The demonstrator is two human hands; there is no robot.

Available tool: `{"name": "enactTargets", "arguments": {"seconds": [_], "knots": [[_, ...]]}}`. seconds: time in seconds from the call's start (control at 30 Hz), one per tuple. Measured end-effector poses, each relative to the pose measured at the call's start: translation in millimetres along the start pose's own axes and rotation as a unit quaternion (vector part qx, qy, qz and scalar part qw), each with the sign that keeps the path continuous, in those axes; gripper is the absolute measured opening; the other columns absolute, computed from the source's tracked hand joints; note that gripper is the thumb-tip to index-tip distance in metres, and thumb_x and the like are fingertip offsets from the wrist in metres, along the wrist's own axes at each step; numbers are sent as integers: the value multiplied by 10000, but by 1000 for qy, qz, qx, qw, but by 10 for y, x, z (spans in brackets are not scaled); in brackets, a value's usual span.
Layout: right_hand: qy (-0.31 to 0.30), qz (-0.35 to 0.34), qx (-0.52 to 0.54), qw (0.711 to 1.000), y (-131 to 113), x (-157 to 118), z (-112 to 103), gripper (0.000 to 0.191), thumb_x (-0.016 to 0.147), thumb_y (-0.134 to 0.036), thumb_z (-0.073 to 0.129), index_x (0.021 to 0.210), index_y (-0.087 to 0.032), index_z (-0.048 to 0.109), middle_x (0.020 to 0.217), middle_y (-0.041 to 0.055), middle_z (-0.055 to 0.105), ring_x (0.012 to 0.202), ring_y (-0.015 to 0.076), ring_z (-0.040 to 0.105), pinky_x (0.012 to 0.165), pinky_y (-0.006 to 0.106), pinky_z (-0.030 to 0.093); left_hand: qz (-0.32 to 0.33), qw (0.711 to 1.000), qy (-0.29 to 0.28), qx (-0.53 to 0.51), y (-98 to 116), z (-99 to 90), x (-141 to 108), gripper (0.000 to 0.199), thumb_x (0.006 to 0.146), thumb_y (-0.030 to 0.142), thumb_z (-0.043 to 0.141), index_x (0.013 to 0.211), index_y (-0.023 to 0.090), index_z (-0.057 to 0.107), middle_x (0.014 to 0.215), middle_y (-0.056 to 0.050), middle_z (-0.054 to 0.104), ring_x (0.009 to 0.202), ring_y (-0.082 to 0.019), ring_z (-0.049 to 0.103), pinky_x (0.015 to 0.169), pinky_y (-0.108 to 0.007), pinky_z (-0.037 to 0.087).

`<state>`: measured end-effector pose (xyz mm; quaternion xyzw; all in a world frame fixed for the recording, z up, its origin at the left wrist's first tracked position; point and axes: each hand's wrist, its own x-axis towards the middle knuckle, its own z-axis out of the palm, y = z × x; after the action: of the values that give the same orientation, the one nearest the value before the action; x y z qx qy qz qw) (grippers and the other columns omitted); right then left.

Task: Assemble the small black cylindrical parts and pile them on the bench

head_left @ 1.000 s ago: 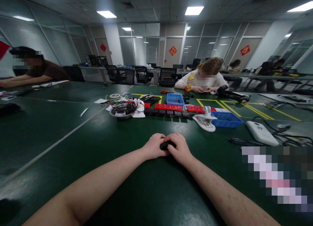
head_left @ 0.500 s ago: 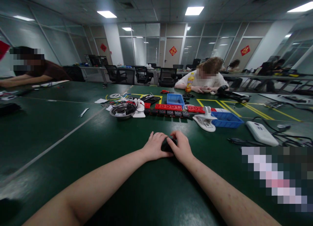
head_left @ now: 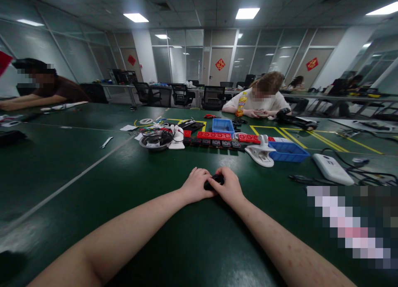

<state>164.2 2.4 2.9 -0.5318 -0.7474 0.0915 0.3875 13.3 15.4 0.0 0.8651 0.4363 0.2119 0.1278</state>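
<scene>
Between my two hands, just above or on the green tabletop [head_left: 199,241], is a small black object [head_left: 219,179] with a rounded, glossy outline. Most of it is covered by fingers, so its kind cannot be made out. My left hand [head_left: 196,185] curls round its left side, thumb low and fingers over the top. From the right, my right hand [head_left: 229,185] grips it, the thumb laid across its front and the fingers bent behind. Both hands are closed on it and nearly touch each other.
Beyond my hands stand a metal bowl [head_left: 155,144] of cables, a red and black power strip [head_left: 214,141], a white clip stand [head_left: 261,152] and a blue bin [head_left: 288,152]. At right lies a white box [head_left: 332,169] with black cables. A person [head_left: 261,97] sits across the table.
The black object has turned a little between my hands, and more of its top shows. My right thumb has shifted slightly left and down over it.
</scene>
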Motion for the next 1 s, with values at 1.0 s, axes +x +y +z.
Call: {"name": "enactTargets", "arguments": {"seconds": [1.0], "knots": [[32,29,-46,998,-40,-10,-22,248,735,-432,546,736,-190,490,724,30,538,706,201,510,621,298,363,-30,999,23,21,31,-13,-21,531,612,554,664,972,187,529,1036,-62,528,1072,-274,455,1033,-568,159]]}}
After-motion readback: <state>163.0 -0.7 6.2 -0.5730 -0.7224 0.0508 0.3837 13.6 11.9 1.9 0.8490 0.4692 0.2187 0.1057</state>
